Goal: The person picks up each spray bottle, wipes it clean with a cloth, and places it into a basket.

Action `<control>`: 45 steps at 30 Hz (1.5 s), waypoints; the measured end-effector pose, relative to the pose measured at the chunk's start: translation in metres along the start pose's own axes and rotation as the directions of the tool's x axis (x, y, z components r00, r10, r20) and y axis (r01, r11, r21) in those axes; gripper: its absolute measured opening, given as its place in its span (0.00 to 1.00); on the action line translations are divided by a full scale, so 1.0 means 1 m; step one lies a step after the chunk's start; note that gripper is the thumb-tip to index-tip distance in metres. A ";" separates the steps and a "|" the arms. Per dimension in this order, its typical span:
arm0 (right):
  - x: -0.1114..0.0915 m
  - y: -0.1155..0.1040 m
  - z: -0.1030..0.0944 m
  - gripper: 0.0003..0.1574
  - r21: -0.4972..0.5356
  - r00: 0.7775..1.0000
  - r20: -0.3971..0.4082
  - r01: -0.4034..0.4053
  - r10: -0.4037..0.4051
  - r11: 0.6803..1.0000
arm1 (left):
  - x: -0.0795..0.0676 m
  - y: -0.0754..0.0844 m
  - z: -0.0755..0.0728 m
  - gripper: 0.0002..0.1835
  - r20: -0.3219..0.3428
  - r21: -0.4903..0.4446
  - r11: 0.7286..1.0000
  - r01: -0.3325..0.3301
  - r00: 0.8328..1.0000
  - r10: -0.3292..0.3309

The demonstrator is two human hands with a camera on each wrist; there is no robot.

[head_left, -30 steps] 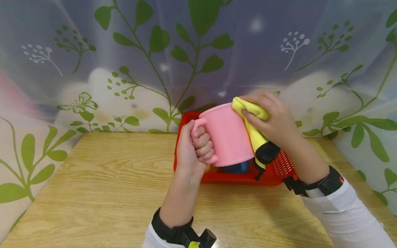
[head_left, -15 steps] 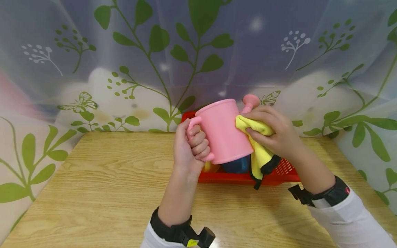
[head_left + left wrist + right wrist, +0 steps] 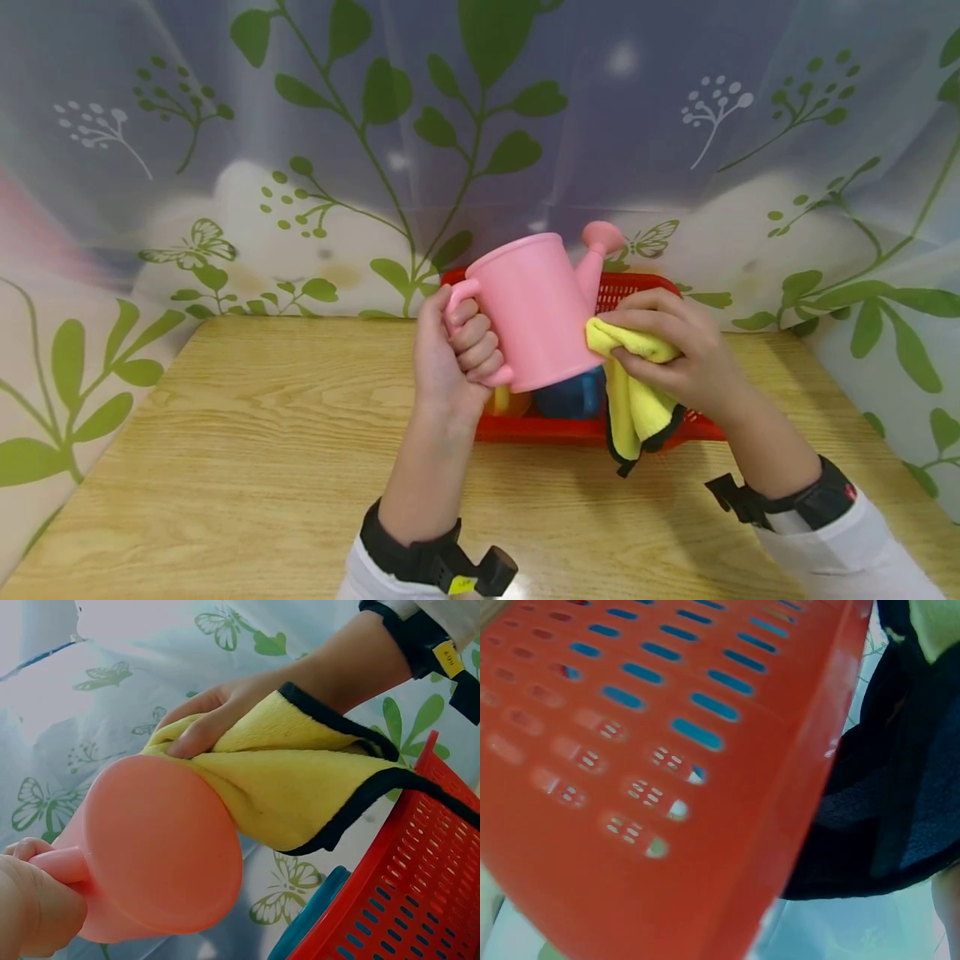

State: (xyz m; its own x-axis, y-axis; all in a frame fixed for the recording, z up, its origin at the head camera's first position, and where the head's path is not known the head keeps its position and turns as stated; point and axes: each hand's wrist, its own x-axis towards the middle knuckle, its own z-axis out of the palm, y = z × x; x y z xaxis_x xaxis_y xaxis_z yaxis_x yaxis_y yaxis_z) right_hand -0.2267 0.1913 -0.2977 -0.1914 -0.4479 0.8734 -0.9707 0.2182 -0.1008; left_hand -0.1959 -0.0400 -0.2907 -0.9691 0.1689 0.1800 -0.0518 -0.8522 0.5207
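Note:
A pink toy watering can point(image 3: 528, 312) is held up over the red basket, tilted, its spout pointing up and to the right. My left hand point(image 3: 457, 358) grips its handle with curled fingers. In my right hand point(image 3: 682, 350) a yellow cloth point(image 3: 637, 400) with black edging is pinched between thumb and fingers. A fold of the cloth lies against the can's right side near its base, below the spout. The left wrist view shows the can's round bottom point(image 3: 165, 847) and the cloth point(image 3: 285, 772) spread beside it. Black edging of the cloth point(image 3: 885, 825) hangs by the basket in the right wrist view.
The red slotted basket point(image 3: 525, 431) stands on the wooden table point(image 3: 262, 433) beneath the can. Inside it are a blue item point(image 3: 566, 397) and a yellow-orange item point(image 3: 513, 402), partly hidden. A leaf-printed curtain point(image 3: 337, 167) hangs behind the table.
My right hand has slid the cloth down the can's side from near the rim to near the base, uncovering the spout. The can has shifted slightly left and up.

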 end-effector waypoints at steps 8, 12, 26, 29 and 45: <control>-0.014 -0.002 -0.006 0.19 0.025 0.999 0.027 -0.027 0.026 0.999 | 0.002 -0.001 0.001 0.22 -0.010 0.014 1.000 -0.019 1.000 0.019; -0.013 -0.001 -0.008 0.19 0.032 0.997 0.051 -0.066 0.064 0.997 | 0.001 -0.001 0.001 0.22 -0.004 -0.002 1.000 -0.015 1.000 0.015; 0.011 -0.001 -0.002 0.23 -0.047 0.978 -0.008 -0.207 0.207 0.977 | -0.001 -0.007 0.003 0.22 0.060 0.016 1.000 0.024 0.998 -0.025; 0.017 -0.001 -0.001 0.22 -0.076 0.972 -0.040 -0.235 0.232 0.969 | -0.002 -0.009 0.004 0.22 0.065 0.021 1.000 0.022 0.998 -0.023; 0.053 0.002 -0.007 0.19 -0.287 0.843 -0.022 -0.521 0.538 0.804 | -0.003 -0.014 0.005 0.21 0.115 0.108 0.994 0.030 0.992 -0.043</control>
State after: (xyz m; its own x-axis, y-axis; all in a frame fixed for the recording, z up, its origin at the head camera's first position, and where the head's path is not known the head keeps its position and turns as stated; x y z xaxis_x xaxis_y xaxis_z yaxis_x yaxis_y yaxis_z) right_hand -0.2375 0.1738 -0.2480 -0.6802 -0.2409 0.6923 -0.6389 0.6579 -0.3988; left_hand -0.1913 -0.0261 -0.2944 -0.9317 0.2610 0.2526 -0.0544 -0.7880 0.6132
